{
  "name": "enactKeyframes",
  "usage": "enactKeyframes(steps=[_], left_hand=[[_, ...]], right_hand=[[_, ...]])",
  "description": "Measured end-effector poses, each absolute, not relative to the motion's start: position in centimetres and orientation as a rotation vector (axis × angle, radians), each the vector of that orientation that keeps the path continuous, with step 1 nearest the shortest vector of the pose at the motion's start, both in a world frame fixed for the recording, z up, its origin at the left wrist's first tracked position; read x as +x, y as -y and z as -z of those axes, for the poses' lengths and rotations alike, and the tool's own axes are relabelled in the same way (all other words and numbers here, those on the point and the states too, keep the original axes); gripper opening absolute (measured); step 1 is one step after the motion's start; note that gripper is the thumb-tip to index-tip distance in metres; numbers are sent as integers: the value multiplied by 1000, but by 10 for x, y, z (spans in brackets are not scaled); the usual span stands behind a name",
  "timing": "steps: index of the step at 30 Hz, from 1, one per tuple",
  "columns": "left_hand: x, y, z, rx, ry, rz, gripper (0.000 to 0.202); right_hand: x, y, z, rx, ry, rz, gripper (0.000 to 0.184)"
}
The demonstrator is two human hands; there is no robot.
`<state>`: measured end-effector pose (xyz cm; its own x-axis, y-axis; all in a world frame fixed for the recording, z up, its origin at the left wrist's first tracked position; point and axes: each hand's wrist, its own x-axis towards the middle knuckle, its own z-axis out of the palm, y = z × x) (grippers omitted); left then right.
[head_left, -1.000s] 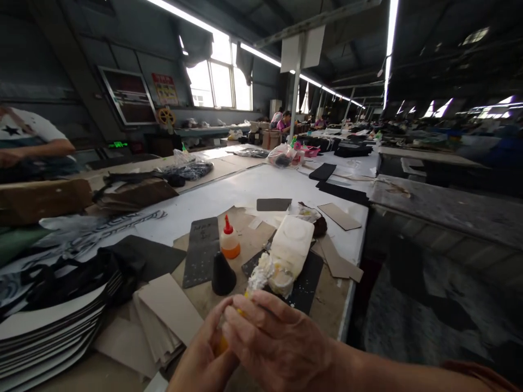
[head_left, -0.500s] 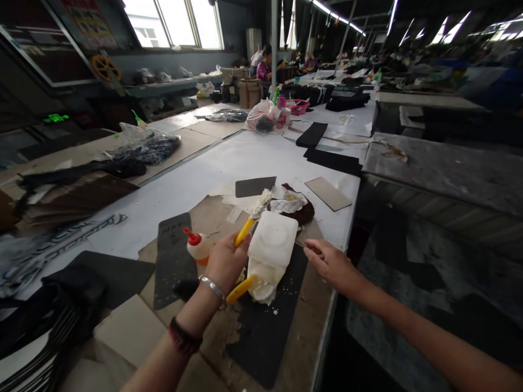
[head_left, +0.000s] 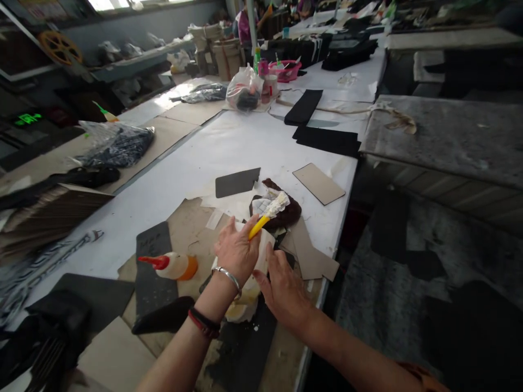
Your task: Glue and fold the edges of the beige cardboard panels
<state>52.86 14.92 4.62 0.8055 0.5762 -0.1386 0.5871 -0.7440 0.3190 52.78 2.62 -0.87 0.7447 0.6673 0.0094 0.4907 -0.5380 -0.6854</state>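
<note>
A brush (head_left: pixel 267 215) with a yellow handle and a thick white crust on its head is gripped in my left hand (head_left: pixel 237 247), its head pointing up and right. Directly beneath that hand is a white plastic container (head_left: pixel 267 242), largely covered by both hands, with pale residue around its near end. My right hand (head_left: pixel 284 286) is at the container's right side, thumb and fingers apart, seemingly touching it. To the left, a squeeze bottle (head_left: pixel 174 265) with a red nozzle and orange liquid lies tipped over. Dark sheet pieces (head_left: pixel 155 261) lie under and around these things.
A brown cloth (head_left: pixel 290 212) with a white quilted patch lies beyond the container. Beige panel (head_left: pixel 318 183), grey panel (head_left: pixel 237 182) and black pieces (head_left: pixel 327 140) lie farther up the white table (head_left: pixel 192 163). The table's right edge (head_left: pixel 341 234) drops away beside my right arm.
My left hand has moved over the container, and the brush now points more to the right. My right hand has come left to the container's side. The squeeze bottle has tipped left.
</note>
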Motion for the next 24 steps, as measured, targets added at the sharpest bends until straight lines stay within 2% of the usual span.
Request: enactKeyframes(steps=[6,15,24], left_hand=[[530,-140,-45,2720,-882,119,39],[527,-145,-50,2752,-774,251,41],[529,-140,-49,2767,-774,166,41]], right_hand=[[525,-29,13,-2315,912,-180,52],[526,-30,12,-2343,944,-158,49],[529,-29,13,-2230,942,-142,33]])
